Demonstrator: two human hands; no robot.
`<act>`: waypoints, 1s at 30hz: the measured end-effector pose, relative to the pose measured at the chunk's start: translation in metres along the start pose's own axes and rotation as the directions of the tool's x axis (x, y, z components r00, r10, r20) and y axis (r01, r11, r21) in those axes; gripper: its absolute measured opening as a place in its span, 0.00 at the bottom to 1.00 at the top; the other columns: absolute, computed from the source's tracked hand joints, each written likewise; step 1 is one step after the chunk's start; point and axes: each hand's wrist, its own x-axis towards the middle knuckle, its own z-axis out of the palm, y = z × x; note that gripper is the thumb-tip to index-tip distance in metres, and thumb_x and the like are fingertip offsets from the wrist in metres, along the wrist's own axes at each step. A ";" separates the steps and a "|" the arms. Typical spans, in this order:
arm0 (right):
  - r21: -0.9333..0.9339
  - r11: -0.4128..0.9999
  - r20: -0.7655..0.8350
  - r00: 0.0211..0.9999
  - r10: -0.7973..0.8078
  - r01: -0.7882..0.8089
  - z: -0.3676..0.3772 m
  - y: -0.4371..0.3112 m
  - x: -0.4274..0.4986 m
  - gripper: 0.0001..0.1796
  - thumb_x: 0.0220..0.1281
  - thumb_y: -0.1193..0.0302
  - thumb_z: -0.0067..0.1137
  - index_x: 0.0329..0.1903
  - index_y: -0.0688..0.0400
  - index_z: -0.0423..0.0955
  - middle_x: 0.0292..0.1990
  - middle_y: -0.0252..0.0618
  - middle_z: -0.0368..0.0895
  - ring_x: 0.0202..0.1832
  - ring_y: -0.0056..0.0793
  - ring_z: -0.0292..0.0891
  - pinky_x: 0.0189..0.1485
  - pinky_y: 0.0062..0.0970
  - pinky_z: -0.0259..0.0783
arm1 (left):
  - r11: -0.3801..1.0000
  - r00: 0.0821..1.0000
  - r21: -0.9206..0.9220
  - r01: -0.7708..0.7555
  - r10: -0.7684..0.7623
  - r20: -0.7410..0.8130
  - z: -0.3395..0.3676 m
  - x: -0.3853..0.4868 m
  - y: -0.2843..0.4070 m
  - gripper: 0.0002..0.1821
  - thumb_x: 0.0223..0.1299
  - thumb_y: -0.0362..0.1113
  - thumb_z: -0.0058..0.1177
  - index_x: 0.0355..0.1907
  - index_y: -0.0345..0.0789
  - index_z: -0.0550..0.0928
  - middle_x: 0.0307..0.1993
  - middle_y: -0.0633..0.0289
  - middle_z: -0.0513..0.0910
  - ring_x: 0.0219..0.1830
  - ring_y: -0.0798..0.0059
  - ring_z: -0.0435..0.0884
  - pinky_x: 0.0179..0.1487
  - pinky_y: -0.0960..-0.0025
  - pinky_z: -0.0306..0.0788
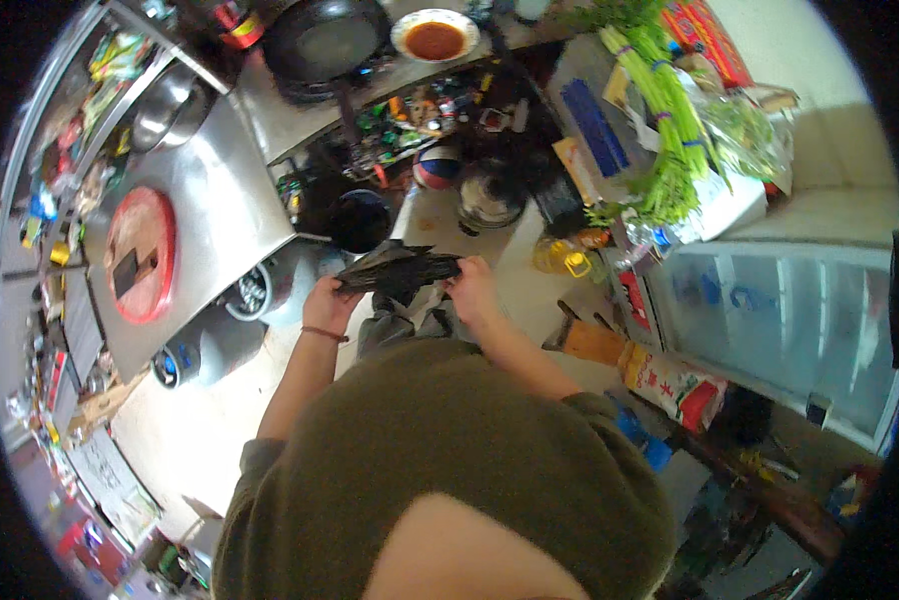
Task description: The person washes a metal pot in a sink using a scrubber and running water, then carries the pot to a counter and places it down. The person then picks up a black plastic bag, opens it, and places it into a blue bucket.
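A dark, crumpled, layered bundle (401,271) stretches between my two hands in front of my body; its material cannot be told. At its left end my left hand (332,304) grips it, with a thin reddish-brown band round the wrist. My right hand (470,289) pinches the other end between thumb and fingers. Just beyond the bundle, on the floor side, stands a dark bucket (361,221). The bundle hides part of my legs and the floor.
At left, a cleaver (126,274) lies on a round red-rimmed chopping board (166,247) on a steel counter (221,176). Gas cylinders (232,349) stand beneath. Ahead are a wok (328,41) and a bowl of red sauce (435,39). Celery (671,120), an oil jug (558,257) and a glass-topped freezer (779,300) are at right.
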 end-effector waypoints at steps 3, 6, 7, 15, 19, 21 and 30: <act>0.184 0.968 0.147 0.979 0.143 -0.169 -0.004 0.002 0.012 0.04 0.59 0.71 0.42 0.36 0.56 0.64 0.35 0.37 0.73 0.38 0.33 0.71 0.43 0.34 0.69 | 0.995 0.999 -0.098 0.007 -0.010 -0.038 -0.002 0.000 0.009 0.09 0.53 0.28 0.35 0.36 0.27 0.67 0.41 0.48 0.73 0.47 0.55 0.73 0.53 0.51 0.67; 0.181 0.965 0.152 0.975 0.162 -0.189 -0.001 0.001 0.021 0.07 0.58 0.70 0.42 0.36 0.59 0.66 0.35 0.38 0.74 0.40 0.33 0.71 0.45 0.34 0.68 | 0.989 0.969 -0.114 0.099 -0.069 0.238 0.001 -0.008 0.019 0.11 0.53 0.29 0.38 0.39 0.28 0.70 0.40 0.51 0.75 0.45 0.61 0.74 0.52 0.58 0.67; 0.162 0.967 0.081 0.979 0.185 -0.196 0.002 0.001 0.021 0.08 0.59 0.70 0.42 0.37 0.60 0.66 0.36 0.38 0.74 0.40 0.32 0.71 0.45 0.34 0.67 | 0.991 0.970 -0.090 0.104 -0.080 0.231 0.003 -0.012 0.020 0.11 0.51 0.28 0.41 0.38 0.29 0.71 0.39 0.52 0.76 0.44 0.63 0.74 0.52 0.61 0.67; -0.637 0.764 0.231 0.970 0.070 0.097 0.034 -0.002 -0.015 0.09 0.53 0.77 0.52 0.38 0.60 0.67 0.32 0.33 0.72 0.37 0.24 0.68 0.42 0.26 0.64 | 0.598 0.891 0.748 -0.290 0.454 -0.017 0.011 -0.025 0.025 0.08 0.40 0.22 0.51 0.27 0.30 0.72 0.24 0.63 0.74 0.26 0.75 0.71 0.31 0.73 0.66; -0.755 0.642 0.125 0.990 -0.064 0.137 0.038 -0.002 -0.008 0.07 0.50 0.79 0.53 0.34 0.61 0.67 0.27 0.31 0.69 0.30 0.20 0.66 0.32 0.21 0.63 | 0.832 0.932 0.453 -0.320 0.363 -0.009 0.012 -0.027 0.034 0.07 0.38 0.24 0.54 0.23 0.31 0.72 0.20 0.67 0.72 0.23 0.78 0.70 0.27 0.75 0.64; -0.662 0.736 0.088 0.990 -0.109 0.140 0.038 -0.003 -0.001 0.07 0.50 0.80 0.52 0.33 0.60 0.66 0.26 0.31 0.69 0.27 0.19 0.65 0.29 0.20 0.62 | 0.712 0.916 0.613 -0.342 0.397 0.050 0.011 -0.034 0.040 0.07 0.39 0.25 0.54 0.22 0.31 0.71 0.20 0.67 0.73 0.22 0.78 0.70 0.26 0.74 0.64; -0.393 0.915 0.460 0.881 0.108 0.093 0.042 -0.010 -0.016 0.15 0.46 0.82 0.56 0.24 0.52 0.59 0.23 0.24 0.62 0.27 0.16 0.59 0.33 0.17 0.57 | 0.531 0.811 0.821 -0.211 0.564 -0.156 -0.020 -0.030 0.058 0.06 0.40 0.29 0.53 0.20 0.32 0.71 0.16 0.64 0.72 0.20 0.75 0.71 0.24 0.69 0.66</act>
